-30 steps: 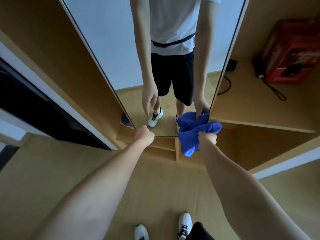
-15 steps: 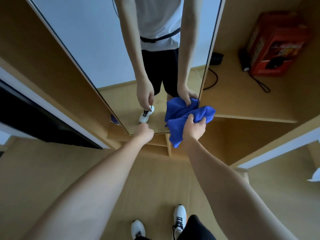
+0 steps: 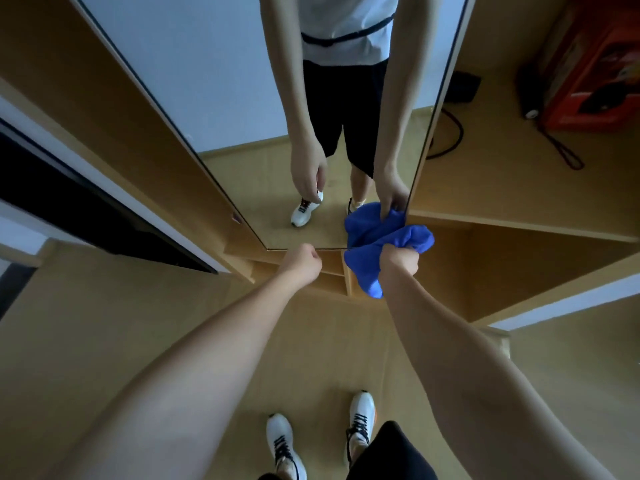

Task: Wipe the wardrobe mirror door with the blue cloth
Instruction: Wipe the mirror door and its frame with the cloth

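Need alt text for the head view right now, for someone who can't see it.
The right hand grips a bunched blue cloth at the mirror door's lower right corner. The left hand, fingers curled, holds nothing just below its bottom edge. A red box sits on the shelf alongside.

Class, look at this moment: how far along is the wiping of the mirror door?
Done: the blue cloth is picked up, bunched in the right hand. In hand: the cloth sits at the mirror door near its bottom right corner; the left hand is curled at the lower edge. Left: the glass above; whether any is already wiped cannot be told.
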### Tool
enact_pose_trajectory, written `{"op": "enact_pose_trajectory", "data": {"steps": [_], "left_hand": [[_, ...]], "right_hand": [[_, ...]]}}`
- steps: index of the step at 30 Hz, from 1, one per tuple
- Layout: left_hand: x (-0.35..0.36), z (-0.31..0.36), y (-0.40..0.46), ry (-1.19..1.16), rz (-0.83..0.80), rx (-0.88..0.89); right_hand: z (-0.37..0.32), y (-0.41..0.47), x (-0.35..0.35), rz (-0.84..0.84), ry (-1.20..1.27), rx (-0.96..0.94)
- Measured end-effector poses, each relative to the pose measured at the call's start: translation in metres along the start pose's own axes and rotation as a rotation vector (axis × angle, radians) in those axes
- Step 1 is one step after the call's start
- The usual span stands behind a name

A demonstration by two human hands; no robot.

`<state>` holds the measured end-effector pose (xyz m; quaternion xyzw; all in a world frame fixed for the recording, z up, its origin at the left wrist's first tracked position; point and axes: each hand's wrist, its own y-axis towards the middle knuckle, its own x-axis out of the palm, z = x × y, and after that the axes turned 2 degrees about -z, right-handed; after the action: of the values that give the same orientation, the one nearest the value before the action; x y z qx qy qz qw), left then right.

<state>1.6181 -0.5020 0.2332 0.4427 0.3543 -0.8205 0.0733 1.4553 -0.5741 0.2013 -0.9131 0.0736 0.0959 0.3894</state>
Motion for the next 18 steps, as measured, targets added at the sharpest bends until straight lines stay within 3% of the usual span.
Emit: {"op": "enact_pose_trajectory", "data": {"steps": [18], "left_hand": [[-0.100, 0.059, -0.062, -0.056, 0.125, 0.298]], "right_hand": [[-0.109, -0.129, -0.043, 0.187, 0.228, -0.488]]}}
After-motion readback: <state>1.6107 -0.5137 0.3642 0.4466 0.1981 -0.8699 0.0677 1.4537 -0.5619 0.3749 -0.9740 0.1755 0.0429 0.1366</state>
